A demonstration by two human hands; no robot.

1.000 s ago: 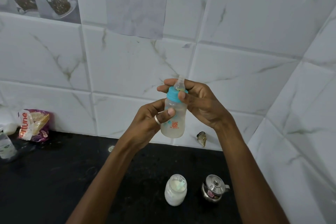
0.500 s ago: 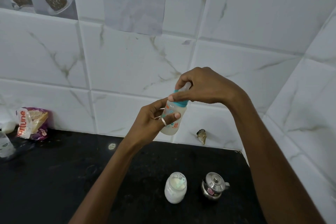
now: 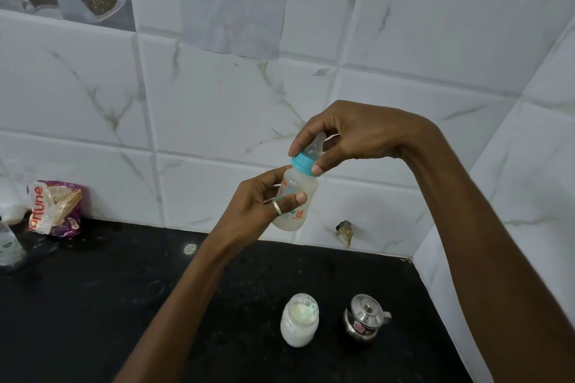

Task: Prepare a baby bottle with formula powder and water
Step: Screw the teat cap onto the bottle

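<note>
Up above the black stone counter (image 3: 93, 305), a small translucent plastic baby bottle (image 3: 298, 193) with orange and teal prints is held in the air in front of the white marble-veined tiled wall (image 3: 217, 109). It leans a little to the right and holds a cloudy whitish liquid. The left hand (image 3: 258, 211) grasps the bottle's body from the left, its thumb pressed across the front and its fingers wrapped behind; a silver ring (image 3: 278, 208) sits on the thumb. The right hand (image 3: 357, 134) comes over from above with the wrist bent, and its thumb and fingertips pinch the teal plastic screw collar (image 3: 302, 163) at the bottle's neck. A clear silicone teat (image 3: 315, 144) rises from the collar into the hollow of that hand.

Down on the counter, below the hands, stands an open glass jar of white powder (image 3: 299, 325) with a pale scoop lying in its mouth. Just beside it on the right is a small lidded steel pot (image 3: 364, 319). Far to the left, against the wall, lies a crumpled packet with orange lettering (image 3: 53, 208), and a clear plastic bottle (image 3: 7, 242) stands at the picture's edge. A printed paper sheet (image 3: 233, 0) hangs on the tiles above.
</note>
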